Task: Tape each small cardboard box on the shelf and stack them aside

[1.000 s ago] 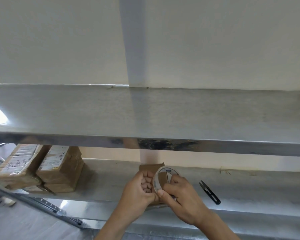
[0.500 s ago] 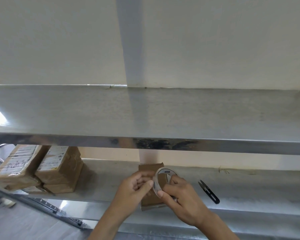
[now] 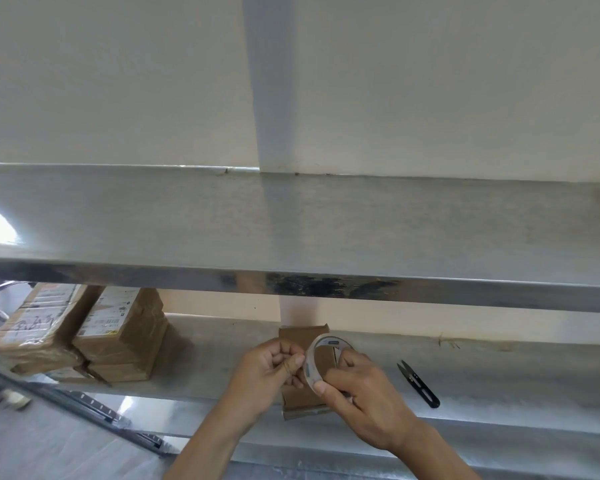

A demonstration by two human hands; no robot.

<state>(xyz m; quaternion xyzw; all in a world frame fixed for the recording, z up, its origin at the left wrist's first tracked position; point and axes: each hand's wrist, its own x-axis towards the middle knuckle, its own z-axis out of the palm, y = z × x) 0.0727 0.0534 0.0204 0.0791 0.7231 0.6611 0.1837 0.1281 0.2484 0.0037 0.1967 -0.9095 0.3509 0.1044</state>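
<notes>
Right hand [image 3: 364,396] grips tape roll [image 3: 321,358] while left hand [image 3: 274,370] fingers pinch its edge; next, pull a strip over the box [image 3: 302,398] at six o'clock

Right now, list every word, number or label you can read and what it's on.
Nothing can be read.
Left box label: print and handwriting, too blurred.
Taped box label: print and barcode, too small.
Tape roll core: blue mark, illegible.
Snips: no text visible.

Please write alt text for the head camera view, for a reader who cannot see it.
Two hands work over a small cardboard box on a metal shelf: the right hand holds a tape roll, the left hand pinches at its edge. Black snips lie right, taped boxes left.
</notes>
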